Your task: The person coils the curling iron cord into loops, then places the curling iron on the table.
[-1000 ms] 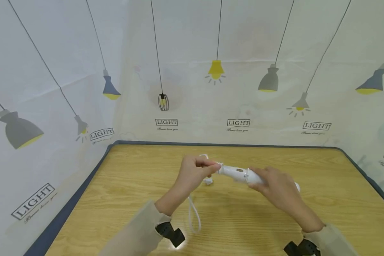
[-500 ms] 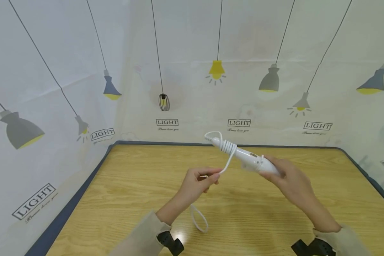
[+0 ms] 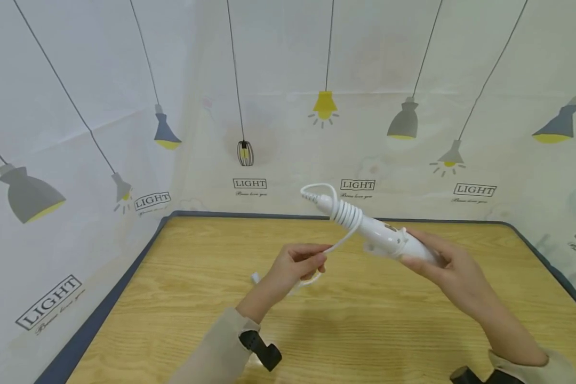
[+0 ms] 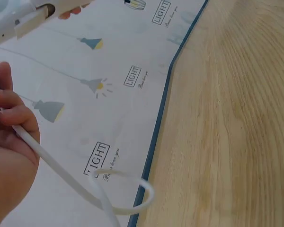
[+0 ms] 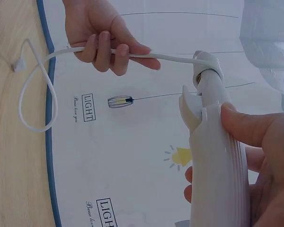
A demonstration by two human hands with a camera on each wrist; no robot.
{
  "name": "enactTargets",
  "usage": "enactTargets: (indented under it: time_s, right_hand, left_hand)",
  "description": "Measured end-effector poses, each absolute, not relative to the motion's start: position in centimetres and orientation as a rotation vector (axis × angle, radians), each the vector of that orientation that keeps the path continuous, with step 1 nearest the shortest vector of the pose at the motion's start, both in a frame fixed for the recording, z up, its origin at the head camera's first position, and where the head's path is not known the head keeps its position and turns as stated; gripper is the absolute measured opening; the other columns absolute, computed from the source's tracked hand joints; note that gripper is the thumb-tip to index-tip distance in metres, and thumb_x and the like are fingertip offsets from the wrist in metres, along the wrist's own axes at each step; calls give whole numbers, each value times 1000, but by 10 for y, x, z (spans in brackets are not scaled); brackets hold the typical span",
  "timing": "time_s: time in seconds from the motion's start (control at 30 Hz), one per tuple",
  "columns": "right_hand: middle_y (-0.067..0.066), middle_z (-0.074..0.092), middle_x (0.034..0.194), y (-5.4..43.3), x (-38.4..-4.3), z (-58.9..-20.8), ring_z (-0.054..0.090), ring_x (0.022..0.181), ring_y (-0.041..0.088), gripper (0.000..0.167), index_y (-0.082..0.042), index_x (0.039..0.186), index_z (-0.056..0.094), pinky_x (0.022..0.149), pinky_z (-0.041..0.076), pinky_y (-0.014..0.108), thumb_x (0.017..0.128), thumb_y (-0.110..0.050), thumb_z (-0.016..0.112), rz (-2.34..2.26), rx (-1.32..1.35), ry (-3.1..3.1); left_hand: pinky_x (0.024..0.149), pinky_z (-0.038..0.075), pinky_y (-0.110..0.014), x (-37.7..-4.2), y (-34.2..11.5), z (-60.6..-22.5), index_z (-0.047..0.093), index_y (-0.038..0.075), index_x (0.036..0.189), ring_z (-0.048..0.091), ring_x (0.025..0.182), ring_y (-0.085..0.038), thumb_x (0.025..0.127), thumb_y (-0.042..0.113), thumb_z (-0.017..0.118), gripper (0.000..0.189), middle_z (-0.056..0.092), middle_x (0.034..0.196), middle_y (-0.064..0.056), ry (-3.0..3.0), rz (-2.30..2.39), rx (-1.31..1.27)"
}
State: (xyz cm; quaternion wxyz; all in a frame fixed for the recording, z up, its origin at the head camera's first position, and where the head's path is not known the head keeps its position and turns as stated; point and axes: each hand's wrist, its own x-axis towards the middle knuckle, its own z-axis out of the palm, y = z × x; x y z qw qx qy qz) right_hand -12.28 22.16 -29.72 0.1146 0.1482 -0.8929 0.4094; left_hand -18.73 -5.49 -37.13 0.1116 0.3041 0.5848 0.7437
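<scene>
A white curling iron (image 3: 378, 233) is held up over the table, tilted with its cord end to the upper left. My right hand (image 3: 463, 277) grips its thick right end, thumb along the ribbed side in the right wrist view. Several turns of white cord (image 3: 348, 214) wrap the narrow end, and a loop stands out past the tip. Lower left of it, my left hand (image 3: 295, 266) pinches the cord, which runs through its curled fingers. The free length hangs in a loop (image 5: 38, 104), ending in a plug (image 5: 19, 65). A small lever (image 5: 191, 109) sticks out from the iron's side.
A wooden table (image 3: 197, 320) with a dark blue edge lies beneath the hands. Pale sheeting (image 3: 278, 133) printed with lamps and the word LIGHT rises behind it and along both sides. Black camera straps (image 3: 259, 346) circle the wrists.
The iron has risen and tilted up, moving nearer with the right hand to the right. The left hand has let the cord's wrapped end go clear and draws the cord out; the hanging loop has lifted.
</scene>
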Motion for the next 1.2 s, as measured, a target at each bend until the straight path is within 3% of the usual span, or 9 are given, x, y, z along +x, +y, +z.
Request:
enactTargets:
  time_s: [0.13,0.37,0.63,0.73,0.9,1.0,1.07,1.2]
  right_hand:
    - [21,54,119,226,-124,-295,49,82,11,47,-4,132,49,59,44,25,88,-12,62,1230,428,-2579]
    - [21,55,117,229,-126,-294,49,81,9,47,-3,132,49,59,44,24,88,-14,62,1244,392,-2575]
    - [20,57,116,224,-122,-297,51,80,10,44,-3,128,54,59,46,26,86,-10,65,1220,498,-2564]
    - [14,58,115,221,-120,-300,52,81,10,43,-3,127,54,59,47,27,86,-9,64,1263,568,-2569]
    - [-12,58,113,216,-117,-308,55,80,11,42,-3,126,55,59,49,28,85,0,63,1422,728,-2513]
    - [-19,57,112,212,-116,-311,56,79,10,44,-5,125,57,59,49,27,83,5,62,1517,808,-2467]
    - [-17,58,112,210,-114,-311,55,78,11,44,-6,125,57,58,49,27,83,6,62,1546,845,-2455]
    - [-12,59,111,206,-110,-308,54,77,13,43,-7,125,57,59,48,27,83,3,63,1529,867,-2485]
  left_hand:
    - [46,26,-21,-193,-66,-377,69,31,107,32,48,-6,90,27,58,20,58,71,6,1629,2151,984]
    - [46,21,-27,-199,-78,-386,67,28,112,32,49,-6,95,18,51,26,60,76,7,1512,2107,1059]
    - [46,25,-21,-206,-83,-390,69,31,104,30,48,-6,94,16,53,25,58,73,5,1714,2077,907]
    - [46,25,-21,-210,-83,-391,70,27,102,29,47,-6,94,14,53,22,57,72,3,1786,2080,825]
    - [45,25,-21,-215,-82,-393,67,0,105,28,46,-7,92,17,57,24,58,72,1,1858,2019,767]
    - [44,26,-20,-218,-80,-395,62,-11,102,30,46,-8,92,15,58,28,57,69,0,1906,1983,760]
    - [45,27,-21,-220,-79,-396,61,-13,98,31,47,-8,92,11,57,25,57,68,0,1934,1961,743]
    - [48,30,-21,-223,-77,-394,58,-2,79,33,49,-7,87,1,53,10,52,63,2,2024,1919,681]
